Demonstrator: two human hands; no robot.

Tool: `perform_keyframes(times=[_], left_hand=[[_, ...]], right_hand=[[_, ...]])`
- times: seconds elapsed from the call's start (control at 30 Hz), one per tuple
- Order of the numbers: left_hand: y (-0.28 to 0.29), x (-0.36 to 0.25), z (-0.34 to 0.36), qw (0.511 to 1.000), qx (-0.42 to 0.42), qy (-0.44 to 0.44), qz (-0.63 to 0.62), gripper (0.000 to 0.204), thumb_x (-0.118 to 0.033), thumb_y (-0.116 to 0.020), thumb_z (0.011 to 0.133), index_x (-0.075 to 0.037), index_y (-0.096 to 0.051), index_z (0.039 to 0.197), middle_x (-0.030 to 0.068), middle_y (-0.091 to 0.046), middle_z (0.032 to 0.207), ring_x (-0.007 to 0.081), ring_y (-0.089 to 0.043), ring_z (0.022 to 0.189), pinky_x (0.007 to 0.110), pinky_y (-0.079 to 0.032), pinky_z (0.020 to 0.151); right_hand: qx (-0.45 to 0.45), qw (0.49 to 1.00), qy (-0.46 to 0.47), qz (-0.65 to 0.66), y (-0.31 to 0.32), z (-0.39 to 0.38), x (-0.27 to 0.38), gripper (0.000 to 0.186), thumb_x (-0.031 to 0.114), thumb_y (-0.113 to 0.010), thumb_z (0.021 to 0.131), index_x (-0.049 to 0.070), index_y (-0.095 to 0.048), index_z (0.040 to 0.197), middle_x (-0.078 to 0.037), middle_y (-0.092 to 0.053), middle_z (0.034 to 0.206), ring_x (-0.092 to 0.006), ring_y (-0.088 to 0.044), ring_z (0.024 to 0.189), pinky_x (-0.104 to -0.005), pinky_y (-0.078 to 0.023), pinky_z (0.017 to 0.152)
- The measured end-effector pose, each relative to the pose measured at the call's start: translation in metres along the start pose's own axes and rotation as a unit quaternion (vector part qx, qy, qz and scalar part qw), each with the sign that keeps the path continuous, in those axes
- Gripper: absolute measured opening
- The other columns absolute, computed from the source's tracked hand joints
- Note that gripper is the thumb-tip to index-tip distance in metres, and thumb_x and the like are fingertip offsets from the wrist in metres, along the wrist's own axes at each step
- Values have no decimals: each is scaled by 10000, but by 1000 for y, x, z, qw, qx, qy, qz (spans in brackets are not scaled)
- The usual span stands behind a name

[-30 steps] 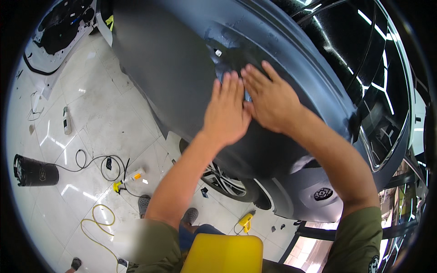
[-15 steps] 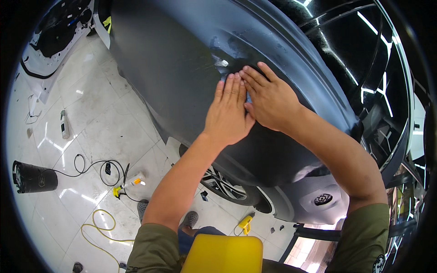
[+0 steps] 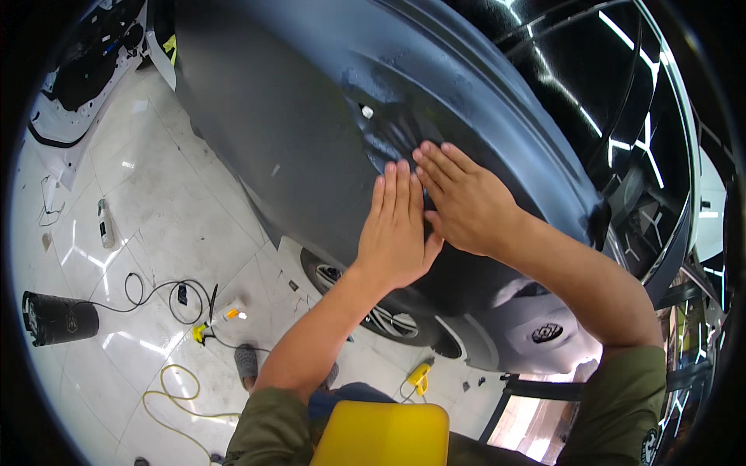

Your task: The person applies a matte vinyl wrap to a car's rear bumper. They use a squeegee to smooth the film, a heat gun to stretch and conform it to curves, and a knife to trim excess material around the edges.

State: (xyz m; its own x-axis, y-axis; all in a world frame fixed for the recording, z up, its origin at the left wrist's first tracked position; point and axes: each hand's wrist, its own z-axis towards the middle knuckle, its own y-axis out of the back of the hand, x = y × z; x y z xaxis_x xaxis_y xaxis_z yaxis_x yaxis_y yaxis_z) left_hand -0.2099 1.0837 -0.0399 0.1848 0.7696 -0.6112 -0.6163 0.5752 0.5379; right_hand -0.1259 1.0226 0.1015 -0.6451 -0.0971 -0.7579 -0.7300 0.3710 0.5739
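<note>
A dark grey matte sheet [image 3: 272, 140], which looks like film, covers the curved body panel of a car. My left hand [image 3: 398, 233] lies flat on it, fingers stretched out and pointing away from me. Beside it my right hand [image 3: 472, 203] also presses flat, its fingers angled to the left and its thumb against the left hand. Neither hand holds anything. Just beyond the fingertips the sheet is wrinkled and shiny, with a small white spot [image 3: 367, 112] in it.
A car wheel [image 3: 392, 322] sits below the panel. On the tiled floor are a black bucket [image 3: 61, 318], a spray bottle [image 3: 106, 224], a yellow-headed sprayer [image 3: 200, 332], a looped yellow hose [image 3: 165, 388] and a yellow tool [image 3: 420, 378]. Glossy dark car glass [image 3: 614, 93] rises at right.
Both hands have slid over the sheet toward me, staying flat and side by side. More of the wrinkled patch shows beyond my fingertips. The view has shifted slightly.
</note>
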Motion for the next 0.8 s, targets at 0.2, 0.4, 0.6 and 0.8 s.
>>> perform_keyframes(times=[0.2, 0.4, 0.6, 0.8], left_hand=[[11, 27, 24, 997, -5, -37, 67, 840, -438, -522, 896, 183, -286, 1409, 344, -251, 1505, 462, -176, 1444, 520, -113, 1187], [5, 39, 35, 994, -44, -65, 71, 841, -462, -508, 907, 187, -298, 1399, 351, -235, 1509, 458, -179, 1445, 503, -132, 1189], [2, 13, -3, 999, -10, -28, 36, 841, -473, -510, 895, 178, -325, 1395, 343, -259, 1504, 449, -185, 1447, 495, -122, 1196], [9, 38, 33, 995, -16, -42, 89, 896, -532, -512, 906, 168, -284, 1418, 327, -224, 1523, 429, -160, 1460, 479, -118, 1201]], right_hand=[[-43, 998, 26, -32, 2, 17, -15, 636, 397, -407, 970, -50, -413, 1423, -151, -382, 1522, -248, -279, 1450, -414, -114, 1211], [-5, 998, 45, -50, -8, 16, -15, 677, 435, -393, 976, -60, -380, 1437, -168, -335, 1544, -266, -237, 1468, -404, -109, 1216], [42, 999, 30, 11, 4, -5, 3, 692, 465, -369, 982, -45, -368, 1450, -161, -326, 1548, -260, -224, 1471, -397, -105, 1215], [-21, 999, 17, -19, -7, 18, -12, 723, 498, -385, 969, -53, -382, 1437, -160, -351, 1535, -260, -242, 1463, -385, -100, 1218]])
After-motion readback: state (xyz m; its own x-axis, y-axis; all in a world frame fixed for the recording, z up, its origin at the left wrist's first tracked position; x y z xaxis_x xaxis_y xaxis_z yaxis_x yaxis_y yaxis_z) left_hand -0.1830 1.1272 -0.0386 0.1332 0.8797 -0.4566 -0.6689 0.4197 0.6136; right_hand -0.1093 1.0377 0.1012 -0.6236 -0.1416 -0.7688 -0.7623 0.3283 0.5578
